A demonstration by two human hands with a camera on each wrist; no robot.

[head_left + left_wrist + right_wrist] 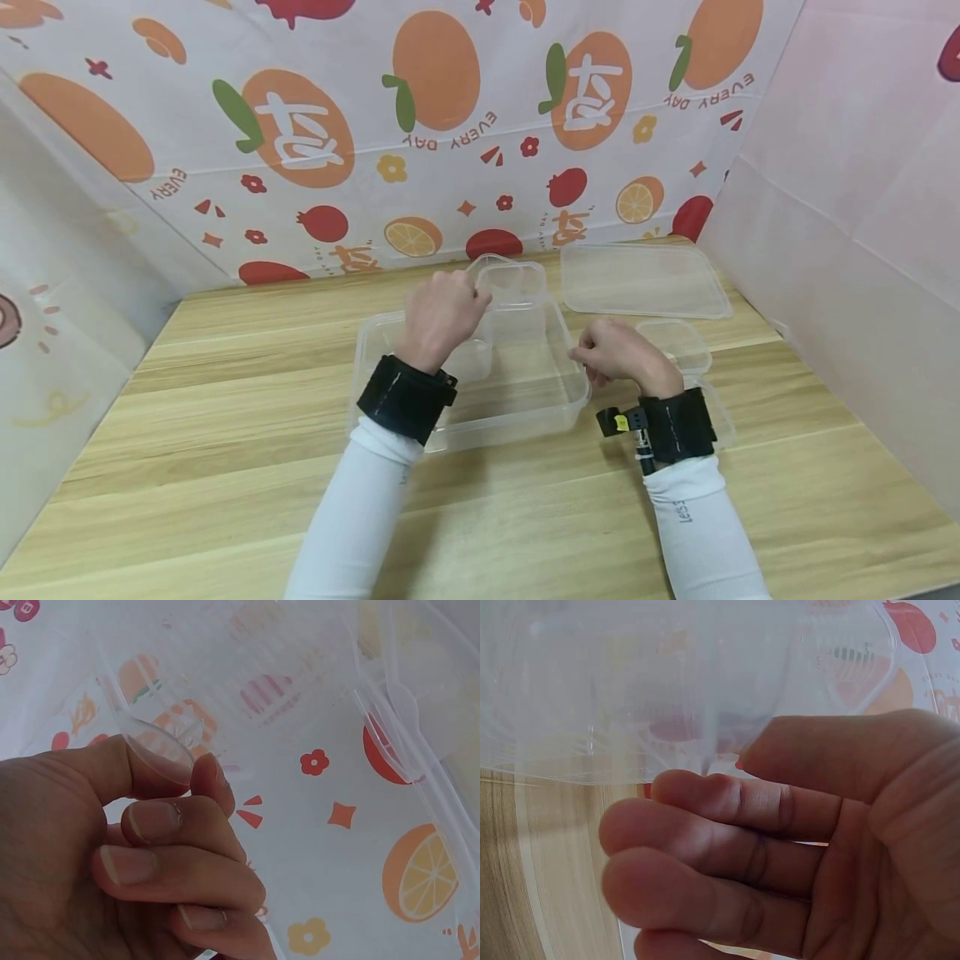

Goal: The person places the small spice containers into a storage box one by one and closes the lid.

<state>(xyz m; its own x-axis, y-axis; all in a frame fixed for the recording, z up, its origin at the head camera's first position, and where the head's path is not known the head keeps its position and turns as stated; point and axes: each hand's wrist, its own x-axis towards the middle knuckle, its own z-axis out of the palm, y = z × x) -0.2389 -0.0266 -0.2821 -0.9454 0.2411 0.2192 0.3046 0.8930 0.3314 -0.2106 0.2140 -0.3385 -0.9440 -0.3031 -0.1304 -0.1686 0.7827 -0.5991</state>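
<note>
A large clear plastic box (510, 425) sits lidless on the table, with smaller clear containers (472, 358) inside. Above its far side is a small clear plastic container (517, 287). My left hand (444, 317) pinches that container's corner between thumb and forefinger; in the left wrist view the pinched clear edge (161, 754) shows, the other fingers curled. At the box's right rim, my right hand (618, 354) pinches the edge with thumb and forefinger. In the right wrist view, the box wall (570, 697) rises beyond the fingers (667, 832).
A big flat clear lid (645, 279) lies at the back right of the wooden table (225, 417). Small clear lids (678, 342) lie by the right wrist. A fruit-print cloth (450, 183) hangs behind the table, and pale cloth (840, 208) stands on the right.
</note>
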